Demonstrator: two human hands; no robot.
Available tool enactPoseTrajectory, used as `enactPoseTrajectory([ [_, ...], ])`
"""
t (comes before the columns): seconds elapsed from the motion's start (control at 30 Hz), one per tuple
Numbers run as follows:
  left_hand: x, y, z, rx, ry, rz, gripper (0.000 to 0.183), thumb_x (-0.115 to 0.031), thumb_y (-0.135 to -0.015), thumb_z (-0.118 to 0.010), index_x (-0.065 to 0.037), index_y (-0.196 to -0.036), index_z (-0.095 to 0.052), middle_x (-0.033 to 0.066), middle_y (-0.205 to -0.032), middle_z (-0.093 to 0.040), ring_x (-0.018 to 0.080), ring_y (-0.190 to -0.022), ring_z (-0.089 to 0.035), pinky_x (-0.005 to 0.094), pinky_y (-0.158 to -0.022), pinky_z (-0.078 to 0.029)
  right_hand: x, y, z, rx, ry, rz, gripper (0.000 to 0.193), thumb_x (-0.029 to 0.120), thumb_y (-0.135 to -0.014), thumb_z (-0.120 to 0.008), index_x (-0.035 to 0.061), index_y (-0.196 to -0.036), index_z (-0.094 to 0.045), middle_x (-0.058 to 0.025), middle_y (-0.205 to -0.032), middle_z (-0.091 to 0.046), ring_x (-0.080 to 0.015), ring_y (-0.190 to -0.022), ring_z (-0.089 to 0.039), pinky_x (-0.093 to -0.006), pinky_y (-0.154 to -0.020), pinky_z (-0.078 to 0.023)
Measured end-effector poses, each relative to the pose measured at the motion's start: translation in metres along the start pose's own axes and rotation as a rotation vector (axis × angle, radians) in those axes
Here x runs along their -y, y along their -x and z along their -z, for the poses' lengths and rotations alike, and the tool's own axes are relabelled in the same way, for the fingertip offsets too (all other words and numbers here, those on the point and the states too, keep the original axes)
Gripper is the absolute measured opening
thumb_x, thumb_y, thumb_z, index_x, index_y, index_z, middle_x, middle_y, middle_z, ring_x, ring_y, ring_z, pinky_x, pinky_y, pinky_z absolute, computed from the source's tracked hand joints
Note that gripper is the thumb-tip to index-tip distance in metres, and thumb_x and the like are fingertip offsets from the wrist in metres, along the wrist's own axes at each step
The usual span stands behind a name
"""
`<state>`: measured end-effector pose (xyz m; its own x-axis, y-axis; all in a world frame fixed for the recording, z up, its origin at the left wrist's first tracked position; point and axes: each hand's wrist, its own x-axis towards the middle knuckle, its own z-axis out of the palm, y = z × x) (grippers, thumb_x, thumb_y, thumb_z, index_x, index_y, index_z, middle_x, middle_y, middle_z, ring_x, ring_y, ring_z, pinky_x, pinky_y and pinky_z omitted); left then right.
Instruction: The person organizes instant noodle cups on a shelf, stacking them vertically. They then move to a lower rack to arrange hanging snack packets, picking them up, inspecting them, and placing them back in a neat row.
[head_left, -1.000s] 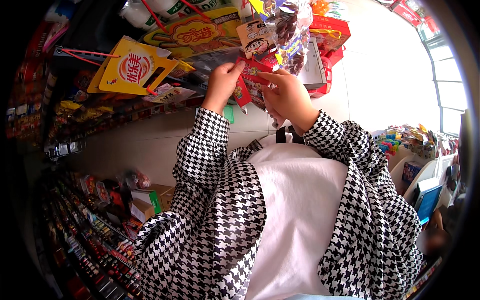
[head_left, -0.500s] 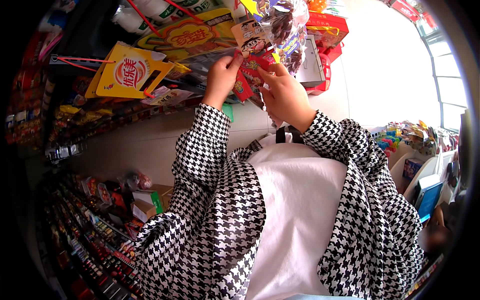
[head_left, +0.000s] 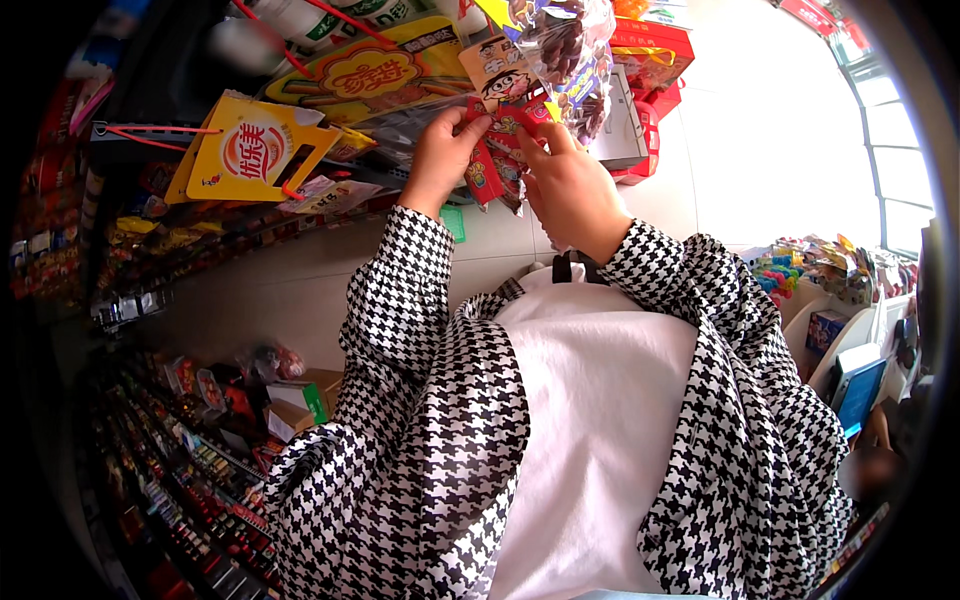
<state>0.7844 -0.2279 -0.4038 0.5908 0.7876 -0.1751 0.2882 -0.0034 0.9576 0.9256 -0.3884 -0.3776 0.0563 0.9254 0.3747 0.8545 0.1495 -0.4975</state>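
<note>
From afar, my fine finger work
My left hand (head_left: pixel 442 162) pinches the red packaging (head_left: pixel 482 174), my right hand (head_left: pixel 580 196) meets its other side (exact grip I cannot tell); light pressure should avoid tearing; beyond is a clear snack bag (head_left: pixel 562 48)

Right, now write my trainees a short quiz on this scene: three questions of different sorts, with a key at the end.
1. Multiple choice: what is the main colour of the packaging between the left hand and the right hand?
a) green
b) red
c) blue

2. True or false: the yellow package with a handle opening is to the left of the left hand.

3. Fill in the missing word: under the open black-and-white patterned jacket, the person wears a ____ top.

Key: 1. b; 2. true; 3. white
</note>
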Motion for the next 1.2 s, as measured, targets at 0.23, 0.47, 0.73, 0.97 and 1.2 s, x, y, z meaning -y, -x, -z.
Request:
enactPoseTrajectory([
  [0.23,0.008,-0.007,-0.005,-0.051,-0.010,0.001,0.027,-0.025,-0.093,-0.069,0.002,-0.099,-0.069,0.0026,-0.081,-0.068,0.0083,-0.073,-0.059,0.0264,-0.067,-0.047,-0.004,-0.001,-0.003,-0.028,0.017,0.005,0.056,0.007,-0.081,-0.064,-0.0031,-0.134,-0.052,-0.0162,-0.118,-0.053,-0.0330,-0.100,-0.060,-0.0403,-0.082,-0.054],
  [0.47,0.001,-0.004,-0.008,-0.060,-0.169,0.030,0.028,-0.026,-0.090,-0.072,0.001,-0.094,-0.069,0.0037,-0.078,-0.067,0.0099,-0.067,-0.058,0.0269,-0.064,-0.047,-0.002,0.000,-0.004,0.048,-0.026,-0.125,0.051,0.008,-0.081,-0.063,0.0003,-0.130,-0.055,-0.0152,-0.114,-0.054,-0.0323,-0.101,-0.059,-0.0404,-0.081,-0.054],
  [0.73,0.018,0.017,-0.002,-0.179,-0.109,-0.025,0.032,-0.024,-0.094,-0.068,0.003,-0.111,-0.062,0.0020,-0.077,-0.063,0.0092,-0.067,-0.056,0.0264,-0.062,-0.047,-0.006,0.003,0.018,0.236,0.033,0.003,0.032,0.012,-0.087,-0.062,0.0057,-0.119,-0.062,-0.0153,-0.105,-0.057,-0.0334,-0.091,-0.062,-0.0432,-0.076,-0.053],
  [0.97,0.002,0.041,0.005,-0.230,0.061,0.135,0.029,-0.023,-0.099,-0.063,0.000,-0.116,-0.059,-0.0020,-0.088,-0.060,0.0062,-0.076,-0.055,0.0236,-0.063,-0.045,-0.001,0.003,0.014,0.245,-0.215,-0.269,0.025,0.026,-0.092,-0.064,0.0021,-0.102,-0.065,-0.0117,-0.073,-0.063,-0.0286,-0.060,-0.065,-0.0411,-0.059,-0.052],
  [1.2,-0.024,0.057,0.006,-0.086,0.219,0.187,0.022,-0.022,-0.099,-0.062,-0.003,-0.111,-0.060,-0.0004,-0.096,-0.064,0.0074,-0.081,-0.059,0.0245,-0.070,-0.051,0.006,-0.011,0.009,0.351,-0.573,-0.527,0.026,0.028,-0.090,-0.063,0.0029,-0.085,-0.066,-0.0076,-0.059,-0.065,-0.0269,-0.058,-0.067,-0.0401,-0.059,-0.053],
])
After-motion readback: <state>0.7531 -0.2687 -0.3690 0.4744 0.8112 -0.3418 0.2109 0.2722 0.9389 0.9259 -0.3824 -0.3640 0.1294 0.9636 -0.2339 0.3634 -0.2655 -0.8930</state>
